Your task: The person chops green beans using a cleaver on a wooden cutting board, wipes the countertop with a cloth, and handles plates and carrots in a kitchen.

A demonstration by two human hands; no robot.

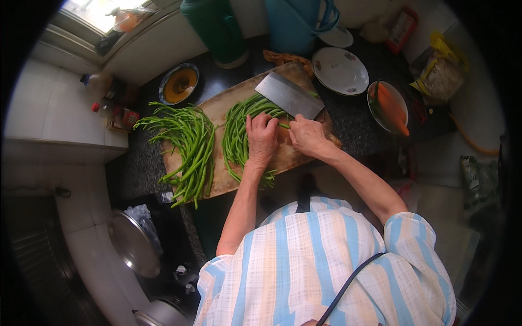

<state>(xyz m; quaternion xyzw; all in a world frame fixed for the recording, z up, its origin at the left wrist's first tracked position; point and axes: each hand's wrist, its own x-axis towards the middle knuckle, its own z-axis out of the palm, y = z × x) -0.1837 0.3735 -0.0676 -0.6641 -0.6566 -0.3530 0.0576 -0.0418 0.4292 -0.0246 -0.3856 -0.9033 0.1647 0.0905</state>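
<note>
My left hand (pixel 262 138) rests at the near edge of a bunch of long green beans (pixel 236 136) on a wooden cutting board (pixel 222 175). A single green bean (pixel 283 126) spans the small gap between my hands, pinched in the fingers of both. Just right of it, my right hand (pixel 308 136) has its fingers closed on the bean's end. A cleaver (pixel 290 95) with a broad steel blade lies over the far end of the bunch, beyond my right hand. Another pile of long beans (pixel 189 150) covers the board's left part and hangs past its edge.
A bowl of orange-brown liquid (pixel 177 86), a green thermos (pixel 216 30) and a blue pitcher (pixel 291 26) stand behind the board. To the right are white plates (pixel 340 70) and a bowl with carrots (pixel 389 106). Bottles (pixel 120 116) stand left; a pot lid (pixel 132 244) leans lower left.
</note>
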